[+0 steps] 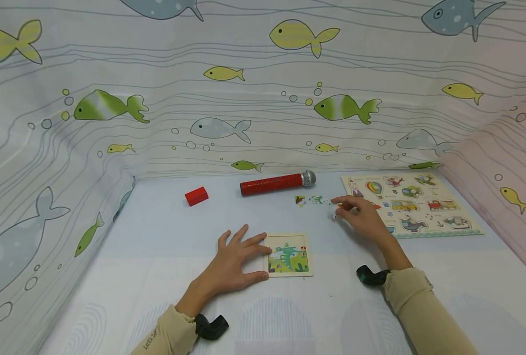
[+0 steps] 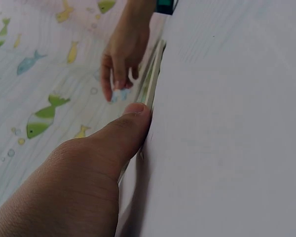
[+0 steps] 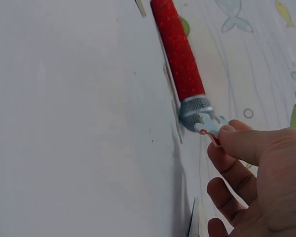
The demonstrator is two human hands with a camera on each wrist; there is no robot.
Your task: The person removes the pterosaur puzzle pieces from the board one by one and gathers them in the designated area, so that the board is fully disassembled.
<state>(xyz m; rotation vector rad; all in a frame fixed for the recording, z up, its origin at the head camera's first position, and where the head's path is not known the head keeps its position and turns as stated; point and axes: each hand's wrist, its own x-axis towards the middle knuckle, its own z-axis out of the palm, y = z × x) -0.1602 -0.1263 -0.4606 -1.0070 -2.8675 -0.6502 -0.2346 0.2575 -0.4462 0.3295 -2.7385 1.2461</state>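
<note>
My left hand lies with spread fingers at the left edge of a small square jigsaw puzzle, its thumb and fingertips touching the wooden border. A green dinosaur shows on the puzzle. In the left wrist view the thumb rests against the puzzle's edge. My right hand pinches a light blue jigsaw piece with a bit of red, between thumb and fingers, above the table. Just left of that hand lie loose jigsaw pieces.
A red microphone with a silver head lies behind the loose pieces. Farther left is a red block. A larger picture puzzle board lies at the right, partly behind the right hand. Fish-patterned cloth rises at the back and sides.
</note>
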